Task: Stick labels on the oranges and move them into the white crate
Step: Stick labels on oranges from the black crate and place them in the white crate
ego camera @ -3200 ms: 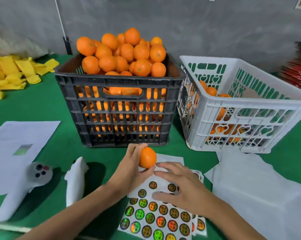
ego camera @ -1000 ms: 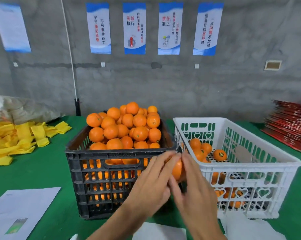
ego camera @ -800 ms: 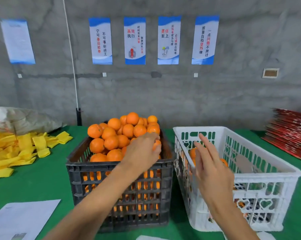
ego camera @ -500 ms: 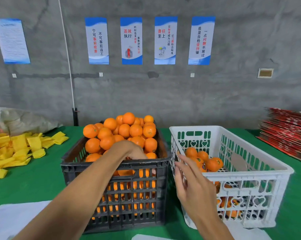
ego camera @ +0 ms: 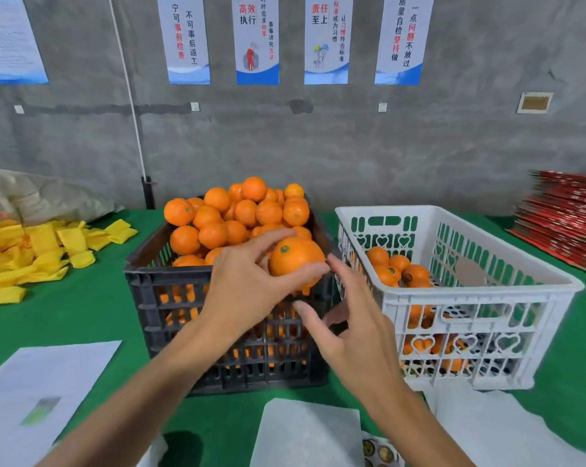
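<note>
The left hand (ego camera: 247,291) is holding an orange (ego camera: 295,257) over the black crate (ego camera: 170,298), fingers curled around it. The right hand (ego camera: 355,328) is hovering beside that crate, fingers spread, empty. A steady grip, bare peel upward, should help labelling.

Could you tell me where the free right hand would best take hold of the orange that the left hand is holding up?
Probably its bare right flank, approached from the right. The left hand grips the orange from the left, thumb underneath, fingertip on top. The right hand waits open just below that exposed side.
</note>
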